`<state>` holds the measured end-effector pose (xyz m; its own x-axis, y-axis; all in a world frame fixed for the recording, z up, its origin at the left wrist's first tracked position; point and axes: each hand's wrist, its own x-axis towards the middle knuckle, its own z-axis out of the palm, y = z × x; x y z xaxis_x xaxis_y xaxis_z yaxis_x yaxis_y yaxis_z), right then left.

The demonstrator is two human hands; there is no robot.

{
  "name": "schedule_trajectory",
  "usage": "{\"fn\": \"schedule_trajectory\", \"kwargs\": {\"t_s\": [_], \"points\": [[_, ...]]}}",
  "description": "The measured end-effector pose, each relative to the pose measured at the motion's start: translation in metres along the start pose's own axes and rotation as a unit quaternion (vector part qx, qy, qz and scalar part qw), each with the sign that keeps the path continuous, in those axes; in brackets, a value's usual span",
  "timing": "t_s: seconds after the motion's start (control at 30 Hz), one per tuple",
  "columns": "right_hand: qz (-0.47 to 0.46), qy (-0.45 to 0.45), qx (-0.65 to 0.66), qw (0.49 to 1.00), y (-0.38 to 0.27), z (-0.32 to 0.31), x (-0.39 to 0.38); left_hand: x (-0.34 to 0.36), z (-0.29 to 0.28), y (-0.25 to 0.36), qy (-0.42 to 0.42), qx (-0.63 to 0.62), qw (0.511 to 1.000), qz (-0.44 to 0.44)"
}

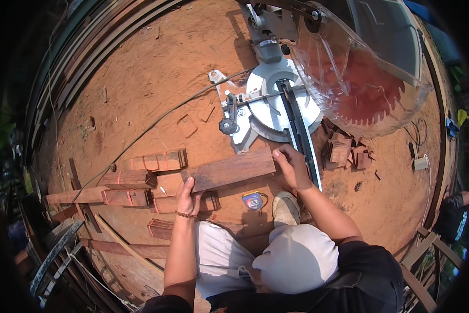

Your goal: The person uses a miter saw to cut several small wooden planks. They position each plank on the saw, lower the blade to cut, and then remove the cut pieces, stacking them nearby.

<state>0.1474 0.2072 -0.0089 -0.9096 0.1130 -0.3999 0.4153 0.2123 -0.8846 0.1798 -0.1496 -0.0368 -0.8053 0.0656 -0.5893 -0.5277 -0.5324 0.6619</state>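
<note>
- Far to the left of the silver-and-grey metal mitre saw with a round turntable (263, 117), long dark-brown timber boards (78, 52) lie stacked; orange-brown bare earth (135, 78) spreads between their inner edge and the saw.
- Left of the saw and nearer the person, bundles of short reddish-brown wooden pieces (159, 160) lie on the earth, bound with thin red bands.
- A thin dark cable (213, 86) crosses the ground left of the saw, running up to it.
- The left hand (187, 197), nearer the person than the saw, grasps the left end of a flat rectangular reddish-brown wooden block (229, 169).
- That block is held aloft on the saw's near side, long edges tilted slightly up to the right; whether it touches the saw's base cannot be told.
- Nearer the person than the saw, a small blue-and-yellow tape measure (254, 201) lies on the ground.
- The right hand (293, 166), beside the saw's near-pointing dark rail (297, 135), grips the block's right end.
- At the saw's right, a clear plastic guard (320, 62) encloses a round red toothed blade (365, 88).
- Below that, reddish-brown wooden offcuts (340, 151) lie heaped near the saw's right edge.
</note>
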Motion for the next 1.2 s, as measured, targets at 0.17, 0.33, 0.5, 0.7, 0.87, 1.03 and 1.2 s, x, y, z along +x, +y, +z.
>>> {"fn": "schedule_trajectory", "kwargs": {"t_s": [0.17,0.33,0.5,0.7,0.87,1.03,1.2], "points": [[-0.170,-0.080,-0.102,0.977,-0.028,0.022,0.078,-0.042,-0.015,0.010,0.006,0.026,1.000,0.007],[-0.125,-0.232,-0.014,0.965,-0.034,0.097,0.094,-0.061,-0.017,0.002,0.018,0.070,0.997,-0.025],[-0.183,-0.236,-0.122,0.947,-0.061,0.105,0.090,-0.070,-0.013,0.000,-0.005,0.079,0.996,-0.049],[-0.113,-0.448,-0.120,0.879,-0.048,0.026,0.032,-0.053,0.005,0.010,-0.017,0.086,0.995,-0.040],[-0.115,-0.440,-0.155,0.877,-0.031,0.016,0.001,-0.014,0.044,0.029,-0.120,0.178,0.975,-0.060],[0.005,-0.393,-0.040,0.919,-0.024,-0.005,-0.008,0.036,0.113,0.060,-0.201,0.366,0.900,-0.123],[-0.008,-0.236,0.054,0.970,0.004,-0.026,-0.032,0.071,0.179,0.079,-0.101,0.561,0.813,0.118]]}}
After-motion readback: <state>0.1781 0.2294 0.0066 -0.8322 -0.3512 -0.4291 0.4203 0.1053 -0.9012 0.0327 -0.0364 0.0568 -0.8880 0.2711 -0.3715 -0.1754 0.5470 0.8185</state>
